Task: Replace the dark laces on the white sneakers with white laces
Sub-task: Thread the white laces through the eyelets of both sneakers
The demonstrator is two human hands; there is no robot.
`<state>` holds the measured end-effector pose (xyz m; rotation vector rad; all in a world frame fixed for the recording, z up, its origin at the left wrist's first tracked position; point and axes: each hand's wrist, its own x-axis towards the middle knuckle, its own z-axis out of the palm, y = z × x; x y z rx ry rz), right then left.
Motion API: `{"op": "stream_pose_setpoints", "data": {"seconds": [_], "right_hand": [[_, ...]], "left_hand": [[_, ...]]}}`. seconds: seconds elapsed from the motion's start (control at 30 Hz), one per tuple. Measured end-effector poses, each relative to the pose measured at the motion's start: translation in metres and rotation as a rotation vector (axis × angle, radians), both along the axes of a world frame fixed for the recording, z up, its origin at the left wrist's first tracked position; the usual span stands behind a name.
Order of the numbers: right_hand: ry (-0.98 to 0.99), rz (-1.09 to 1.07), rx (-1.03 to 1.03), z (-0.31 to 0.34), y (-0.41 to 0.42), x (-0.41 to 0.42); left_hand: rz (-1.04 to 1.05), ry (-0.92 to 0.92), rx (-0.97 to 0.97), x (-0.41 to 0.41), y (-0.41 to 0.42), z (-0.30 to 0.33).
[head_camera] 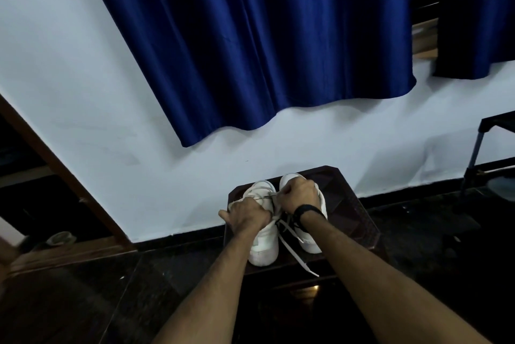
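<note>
Two white sneakers stand side by side on a small dark table [351, 204] against the wall. My left hand [248, 214] grips the left sneaker [263, 249] over its tongue. My right hand [299, 194], a dark band on its wrist, lies over the right sneaker [313, 243] and pinches a thin lace end [269, 196] stretched toward the left sneaker's eyelets. A loose white lace [295, 253] trails between the shoes down to the table's front edge. Dark lace [288, 221] shows on the right sneaker below my wrist.
A blue curtain [250, 45] hangs on the white wall behind the table. A wooden door frame [69, 185] runs along the left. A dark stand with a blue leg [478, 154] is at the right. The floor [418, 232] is dark and glossy.
</note>
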<state>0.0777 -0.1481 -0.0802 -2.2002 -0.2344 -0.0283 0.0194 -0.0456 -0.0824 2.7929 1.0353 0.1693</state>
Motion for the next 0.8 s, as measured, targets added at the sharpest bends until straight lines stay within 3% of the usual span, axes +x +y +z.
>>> {"op": "stream_pose_setpoints", "data": {"seconds": [0.17,0.3,0.4,0.5,0.7,0.8], "right_hand": [[0.044,-0.023,-0.006,0.002,-0.002,0.000],[0.058,-0.017,-0.008,0.005,-0.004,0.003],[0.079,0.033,-0.003,0.001,-0.004,0.009],[0.118,0.095,0.019,-0.001,-0.007,0.015],[0.184,0.143,0.085,0.001,-0.009,0.019],[0.185,0.094,0.129,-0.001,-0.008,0.019]], "left_hand": [[0.080,-0.243,-0.225,-0.004,0.005,-0.005],[0.034,-0.248,-0.536,0.002,0.025,-0.009],[-0.101,-0.149,-0.696,0.006,0.035,-0.009],[-0.190,-0.066,-0.665,0.006,0.033,-0.007],[-0.182,0.005,-0.296,-0.005,0.025,-0.007],[-0.251,-0.077,-0.314,-0.009,0.028,-0.009]]}}
